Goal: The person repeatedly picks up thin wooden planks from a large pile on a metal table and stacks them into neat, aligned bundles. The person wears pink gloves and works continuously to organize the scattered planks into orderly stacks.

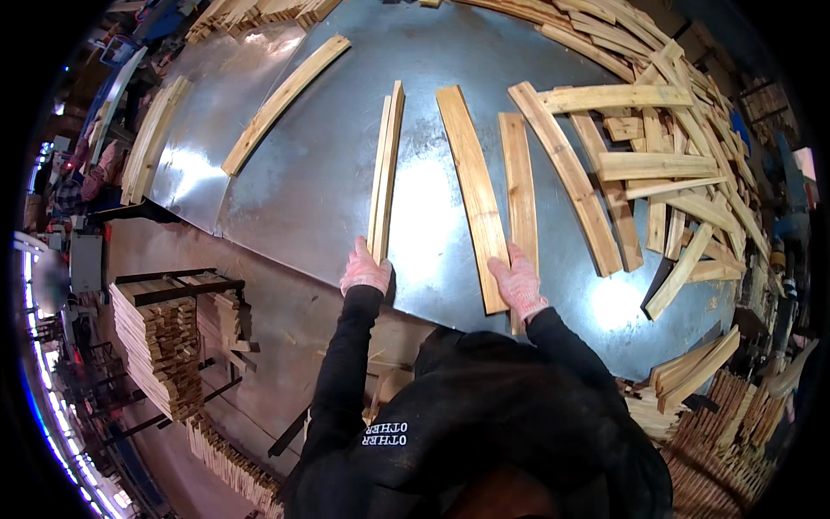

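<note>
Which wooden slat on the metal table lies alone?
The slat slanting between the leftmost stack on the table and the pair in the left hand; unlike others, it touches no hand or slat.

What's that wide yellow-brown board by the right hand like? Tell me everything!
The long, flat, yellow-brown wooden plank has squared ends and darker grain on its upper face. It looks slightly bowed, though the lens may cause that. It lies over the shiny grey metal table, slanting from upper left toward the person. The right hand, in a pale pink glove, touches its right edge near the closer end. How firmly, I can't tell.
</note>
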### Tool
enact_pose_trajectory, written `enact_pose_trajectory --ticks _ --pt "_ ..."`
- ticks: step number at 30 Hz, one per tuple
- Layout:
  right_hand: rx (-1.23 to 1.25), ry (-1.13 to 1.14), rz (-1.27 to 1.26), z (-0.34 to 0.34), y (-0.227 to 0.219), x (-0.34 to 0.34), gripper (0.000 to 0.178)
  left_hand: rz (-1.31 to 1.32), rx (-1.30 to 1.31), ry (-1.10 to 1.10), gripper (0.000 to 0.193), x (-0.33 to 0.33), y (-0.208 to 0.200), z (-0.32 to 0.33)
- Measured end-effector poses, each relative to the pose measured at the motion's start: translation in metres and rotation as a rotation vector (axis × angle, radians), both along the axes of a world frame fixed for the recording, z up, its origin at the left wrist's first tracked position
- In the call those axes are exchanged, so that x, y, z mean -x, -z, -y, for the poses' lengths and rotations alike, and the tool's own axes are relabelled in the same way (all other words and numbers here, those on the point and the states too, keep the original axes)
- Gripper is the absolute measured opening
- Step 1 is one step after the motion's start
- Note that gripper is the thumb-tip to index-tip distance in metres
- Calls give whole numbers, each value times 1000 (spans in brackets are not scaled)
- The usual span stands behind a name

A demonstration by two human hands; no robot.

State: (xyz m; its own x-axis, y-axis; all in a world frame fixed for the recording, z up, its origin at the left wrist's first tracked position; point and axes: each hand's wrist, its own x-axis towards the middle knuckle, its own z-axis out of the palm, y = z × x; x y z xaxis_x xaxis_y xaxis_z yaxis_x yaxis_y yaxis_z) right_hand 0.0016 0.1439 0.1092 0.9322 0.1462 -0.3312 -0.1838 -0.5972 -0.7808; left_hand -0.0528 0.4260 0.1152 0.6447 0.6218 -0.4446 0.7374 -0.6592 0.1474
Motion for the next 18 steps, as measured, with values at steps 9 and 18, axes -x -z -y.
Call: enact_pose_trajectory --ticks 9,18 --pt "-389 -24 273 -50 -146 -324 49 122 38 -77 69 -6 7 12" --pt "819 625 358 153 -13 -242 104 75 22 -114 73 -4 12 15"
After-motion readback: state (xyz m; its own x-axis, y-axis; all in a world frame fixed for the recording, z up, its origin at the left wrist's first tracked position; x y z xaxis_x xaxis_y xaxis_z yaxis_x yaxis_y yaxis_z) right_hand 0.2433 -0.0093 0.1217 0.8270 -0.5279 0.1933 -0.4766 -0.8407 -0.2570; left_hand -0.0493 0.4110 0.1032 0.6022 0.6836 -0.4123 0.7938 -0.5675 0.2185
